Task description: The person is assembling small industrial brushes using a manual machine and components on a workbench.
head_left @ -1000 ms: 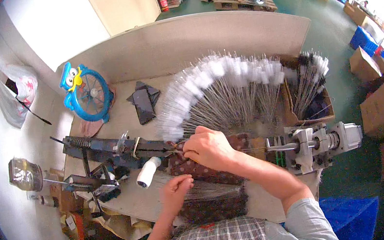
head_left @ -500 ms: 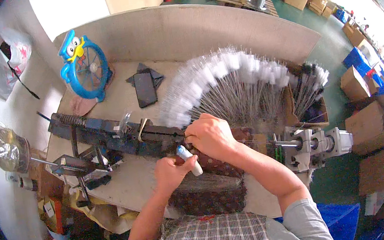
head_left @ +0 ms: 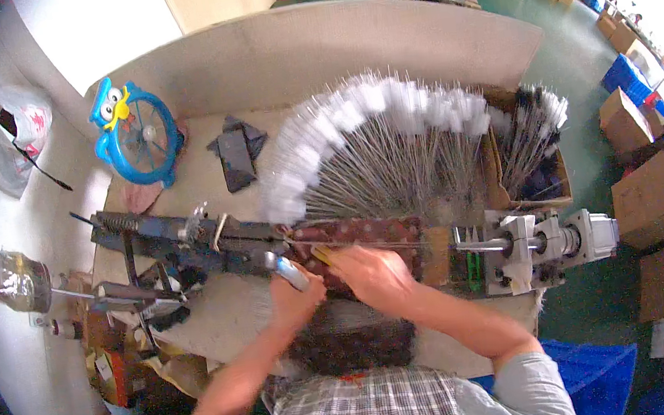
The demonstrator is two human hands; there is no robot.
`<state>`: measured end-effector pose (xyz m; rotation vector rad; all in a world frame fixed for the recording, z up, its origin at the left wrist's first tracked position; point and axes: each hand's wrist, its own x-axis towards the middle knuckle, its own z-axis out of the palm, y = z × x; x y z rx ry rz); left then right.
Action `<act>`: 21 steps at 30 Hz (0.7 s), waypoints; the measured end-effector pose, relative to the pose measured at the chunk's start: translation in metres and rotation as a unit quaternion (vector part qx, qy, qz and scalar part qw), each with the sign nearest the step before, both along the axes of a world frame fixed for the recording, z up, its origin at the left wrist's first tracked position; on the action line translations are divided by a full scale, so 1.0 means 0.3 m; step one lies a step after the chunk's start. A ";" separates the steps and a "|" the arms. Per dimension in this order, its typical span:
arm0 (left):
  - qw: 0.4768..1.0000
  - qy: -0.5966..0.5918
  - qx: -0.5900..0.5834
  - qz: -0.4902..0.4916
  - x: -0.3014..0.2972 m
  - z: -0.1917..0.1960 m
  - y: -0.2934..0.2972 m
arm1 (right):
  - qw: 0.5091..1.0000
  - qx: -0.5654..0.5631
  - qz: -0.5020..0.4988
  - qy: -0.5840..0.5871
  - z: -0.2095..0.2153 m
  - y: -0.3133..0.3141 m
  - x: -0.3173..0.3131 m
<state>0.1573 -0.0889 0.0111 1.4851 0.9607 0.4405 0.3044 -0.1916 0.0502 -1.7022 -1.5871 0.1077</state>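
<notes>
Two shifts, read left to right, set this moment apart from half a second earlier. At left, below the black machine bar (head_left: pixel 184 238), the left hand (head_left: pixel 298 301) has moved leftward; its fingers are closed around a white tube (head_left: pixel 292 274) with a blue band, which now tilts up toward the left. The tube's tip lies just beside the bar's lower edge; contact cannot be told. One second earlier, what seems the same tube lies on the table, out of this hand.

At centre, the right hand (head_left: pixel 371 277) has drawn back from the bar's end, toward the person. Its fingers, blurred, appear clamped together on a yellow piece (head_left: pixel 322 254), now plain to see over the dark dotted cloth (head_left: pixel 352 232). The two hands sit close together, and the bar's end is uncovered. The change suggests a step at that end is finished or paused, with both held things kept ready.

Behind and to the right, the fan of white brushes (head_left: pixel 374 116), the cardboard box (head_left: pixel 557 191) and the motor (head_left: pixel 592 234) keep their arrangement; their slight offset looks like head movement.
</notes>
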 end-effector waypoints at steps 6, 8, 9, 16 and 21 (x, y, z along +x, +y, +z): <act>0.973 0.183 0.123 -0.071 -0.057 0.081 0.045 | 0.992 -0.093 0.020 -0.083 -0.122 0.073 -0.004; 0.998 -0.034 0.032 0.041 -0.134 0.017 0.074 | 0.994 -0.063 0.042 -0.080 -0.089 0.048 0.020; 0.997 -0.030 0.037 0.057 -0.190 -0.006 0.103 | 0.995 -0.083 0.018 -0.047 -0.049 0.028 0.021; 0.880 -0.200 -0.260 0.343 -0.534 -0.045 0.277 | 0.992 -0.108 0.064 0.007 0.014 0.028 0.009; 0.877 -0.216 -0.268 0.336 -0.561 -0.054 0.304 | 0.989 -0.130 0.062 -0.004 0.036 0.045 -0.009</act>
